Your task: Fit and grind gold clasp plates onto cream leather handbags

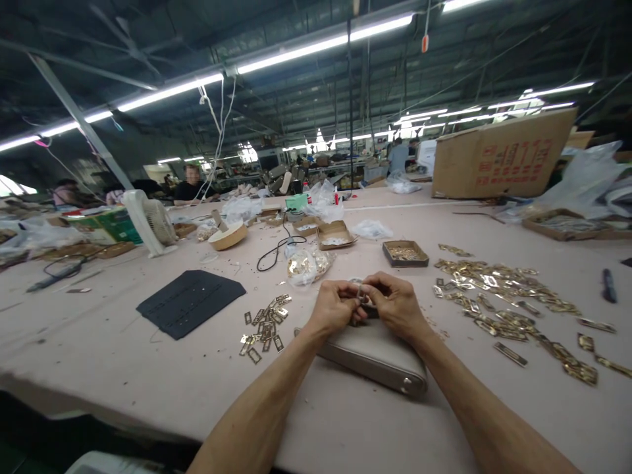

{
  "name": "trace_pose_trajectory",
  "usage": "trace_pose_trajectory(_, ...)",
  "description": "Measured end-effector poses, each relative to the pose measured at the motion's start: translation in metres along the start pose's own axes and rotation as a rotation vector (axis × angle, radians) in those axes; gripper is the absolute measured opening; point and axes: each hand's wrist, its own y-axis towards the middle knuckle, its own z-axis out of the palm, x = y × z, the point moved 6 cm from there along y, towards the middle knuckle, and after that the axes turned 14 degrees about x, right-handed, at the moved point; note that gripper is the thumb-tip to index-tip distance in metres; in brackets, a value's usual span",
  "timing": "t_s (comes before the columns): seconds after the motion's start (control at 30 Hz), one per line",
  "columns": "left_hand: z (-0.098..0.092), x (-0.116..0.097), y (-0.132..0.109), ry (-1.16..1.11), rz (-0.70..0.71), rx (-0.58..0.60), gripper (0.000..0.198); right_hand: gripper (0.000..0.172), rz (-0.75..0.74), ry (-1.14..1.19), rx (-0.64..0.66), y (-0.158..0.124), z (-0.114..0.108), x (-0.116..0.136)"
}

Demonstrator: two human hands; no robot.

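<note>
A grey-taupe handbag [378,355] lies on its side on the table, its base with a round metal stud towards me. Over the bag's far edge, my left hand [338,306] and my right hand [394,301] meet, fingers closed in a pinch. Between the fingertips shows a small pale strip [360,291]; whether it belongs to the bag I cannot tell. Left of the bag are scattered small gold rectangular metal frames [266,326]. A wide spread of gold metal plates [508,296] lies to the right.
Beyond my hands stand a small box of tiny metal parts [405,253], a cardboard tray [336,235] and a plastic bag of gold pieces [309,264]. A black board [191,301], a tape roll [228,237] and a white fan [148,224] are left. A large carton [503,158] stands back right.
</note>
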Motion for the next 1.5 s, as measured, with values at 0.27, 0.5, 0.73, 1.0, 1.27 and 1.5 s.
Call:
trace_pose_trajectory(0.27, -0.001, -0.001, -0.003, 0.01, -0.01, -0.073, 0.015, 0.021, 0.027, 0.014, -0.015, 0.0, -0.002, -0.007)
trace_pose_trajectory(0.5, -0.004, 0.001, 0.001, -0.02, -0.012, -0.067, 0.023, 0.024, 0.062, 0.058, -0.028, 0.002, -0.005, -0.012)
trace_pose_trajectory(0.73, -0.003, 0.001, 0.001, -0.043, -0.012, -0.036, 0.032, 0.025, 0.086, 0.089, -0.012, 0.001, -0.001, -0.018)
trace_pose_trajectory(1.0, -0.003, 0.008, 0.005, -0.009, -0.038, -0.013, 0.021, 0.028, 0.104, 0.103, -0.012, 0.001, -0.004, -0.022)
trace_pose_trajectory(1.27, 0.002, 0.007, 0.006, -0.022, -0.023, 0.016, 0.02, 0.025, 0.096, -0.069, -0.004, -0.001, -0.002, -0.016)
trace_pose_trajectory(1.5, 0.002, 0.015, 0.004, 0.048, -0.107, 0.094, 0.014, 0.028, 0.076, -0.087, -0.026, -0.003, 0.004, -0.011)
